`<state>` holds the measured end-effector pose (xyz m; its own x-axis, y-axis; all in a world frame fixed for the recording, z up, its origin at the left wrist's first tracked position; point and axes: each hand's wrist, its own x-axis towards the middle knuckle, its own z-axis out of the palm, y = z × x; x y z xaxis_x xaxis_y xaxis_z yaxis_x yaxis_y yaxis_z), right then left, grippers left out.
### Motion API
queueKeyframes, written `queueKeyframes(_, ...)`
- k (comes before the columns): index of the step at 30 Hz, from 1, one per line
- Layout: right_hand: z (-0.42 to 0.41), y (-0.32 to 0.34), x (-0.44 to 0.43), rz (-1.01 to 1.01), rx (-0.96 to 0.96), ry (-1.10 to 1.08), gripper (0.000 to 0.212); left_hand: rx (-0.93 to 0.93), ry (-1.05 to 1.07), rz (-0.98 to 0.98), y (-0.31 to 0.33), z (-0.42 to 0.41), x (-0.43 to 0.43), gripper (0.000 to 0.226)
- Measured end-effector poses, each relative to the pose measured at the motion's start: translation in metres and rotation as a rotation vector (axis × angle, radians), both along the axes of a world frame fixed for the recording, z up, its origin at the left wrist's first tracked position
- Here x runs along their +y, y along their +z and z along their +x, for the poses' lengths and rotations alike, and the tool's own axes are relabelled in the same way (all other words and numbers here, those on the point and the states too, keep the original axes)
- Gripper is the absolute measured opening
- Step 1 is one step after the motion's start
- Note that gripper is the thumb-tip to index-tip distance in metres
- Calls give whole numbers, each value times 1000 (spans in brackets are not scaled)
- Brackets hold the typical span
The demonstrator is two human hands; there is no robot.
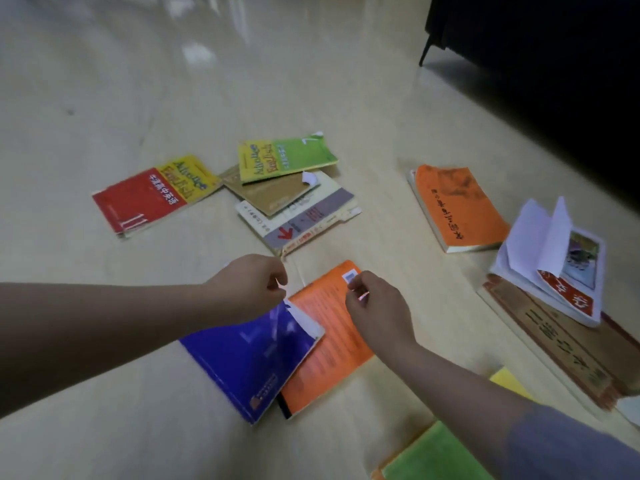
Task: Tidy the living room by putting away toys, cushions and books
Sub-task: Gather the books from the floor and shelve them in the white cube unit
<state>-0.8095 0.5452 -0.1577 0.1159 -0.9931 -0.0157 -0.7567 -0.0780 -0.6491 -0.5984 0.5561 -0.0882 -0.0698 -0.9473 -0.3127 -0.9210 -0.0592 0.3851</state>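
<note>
Books lie scattered flat across the pale glossy floor (173, 81), with no box, basket or shelf in sight to take them. Nearest the person, a blue paperback (242, 365) overlaps the left edge of an orange paperback (329, 341) lying back cover up. The left hand (249, 285) hovers over the blue book's far corner, fingers curled together and pinching a curled white corner of its cover. The right hand (377, 306) rests on the orange book near its barcode, fingertips bunched together; whether they grip anything I cannot tell.

Farther off, a red-and-yellow English textbook (156, 194) lies alone to the left. Beside it a small heap: a green-and-yellow textbook (287, 157) on top of a brown book (273, 194), which sits on a white-and-grey book (301, 220). To the right lies another orange book with dark lettering (457, 206), and next to it an open book with fanned white pages (550, 261) resting on a large brown hardback (554, 344). A green book (436, 455) and a yellow corner (509, 381) peek in beside the right arm. Dark furniture on a slim leg (519, 46) stands at the far right.
</note>
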Motion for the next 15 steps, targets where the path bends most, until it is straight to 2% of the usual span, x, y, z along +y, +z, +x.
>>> queueKeyframes(3,27,8,-20,-16,71,171,14,-59,36,13,7,32,-1,18)
queueKeyframes(7,59,8,-41,8,150,263,20,-58,65,79,12,73,-10,15)
queueKeyframes(15,115,2,-86,14,324,386,26,4,205,-101,-44,151,-64,23)
